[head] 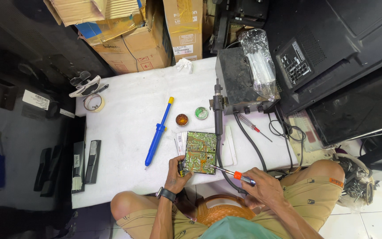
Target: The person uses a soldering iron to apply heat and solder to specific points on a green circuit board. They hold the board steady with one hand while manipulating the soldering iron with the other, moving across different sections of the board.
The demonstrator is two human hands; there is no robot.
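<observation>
Green circuit board (200,152) sits steadied in our left hand (175,175) while our right hand (261,185) grips the soldering iron (231,172), tip on the joints, work seemingly midway.

Brown cardboard boxes (147,40) behind the table; dark screens (359,102) at right.

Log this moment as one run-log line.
left hand: holds circuit board | right hand: soldering iron, tip on board | desoldering pump: idle

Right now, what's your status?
Left hand grips circuit board edge. Right hand holds soldering iron, tip on board. Blue pump lies alongside, apart.
</observation>
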